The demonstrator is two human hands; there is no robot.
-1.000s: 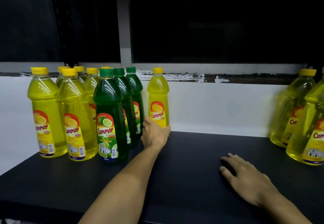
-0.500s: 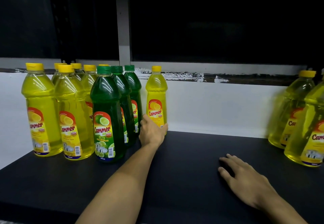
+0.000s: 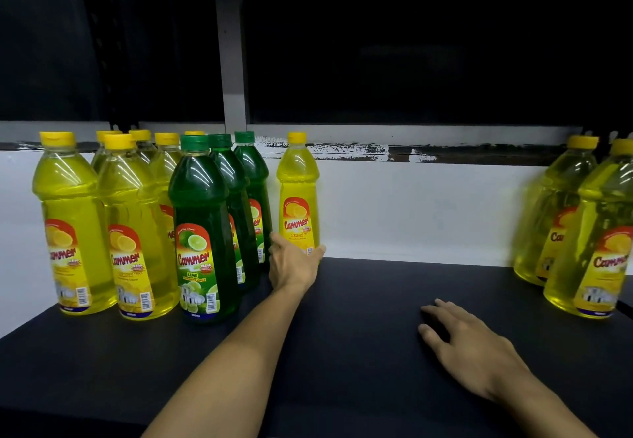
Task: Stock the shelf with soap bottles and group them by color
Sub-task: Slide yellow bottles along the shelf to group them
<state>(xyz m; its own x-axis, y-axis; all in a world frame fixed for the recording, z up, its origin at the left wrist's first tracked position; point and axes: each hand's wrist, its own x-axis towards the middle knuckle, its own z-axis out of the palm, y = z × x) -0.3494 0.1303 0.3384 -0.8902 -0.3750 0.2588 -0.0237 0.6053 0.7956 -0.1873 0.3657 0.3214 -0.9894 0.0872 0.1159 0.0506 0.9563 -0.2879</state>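
Yellow soap — a lone lemon bottle point(image 3: 298, 194) — is seen standing upright at the back of the shelf point(image 3: 359, 300), its long axis vertical, directly beyond the left hand point(image 3: 294, 263). Its base is wrapped by that hand: the thumb is laid on one side and the fingers are curled round the other, so the bottle is judged to be gripped low (the fingertips themselves are hidden behind it, so how firm the hold is cannot be told). Just to the left of that hand a row of three green lime bottles point(image 3: 205, 232) is lined up front to back, nearly touching the wrist, and further left again a cluster of yellow bottles point(image 3: 72, 225) is gathered. The lone bottle is thus cut off from its own colour by the green row — this is the relation on which the next move is judged to turn. A lift over or a slide round the front would be needed, and a low grip on a tall bottle could let it tip.

The right hand point(image 3: 469, 345) is rested flat on the dark shelf, fingers spread and relaxed, holding nothing, much nearer the body. Well beyond it to the right, two more yellow bottles point(image 3: 582, 232) are seen, blurred.
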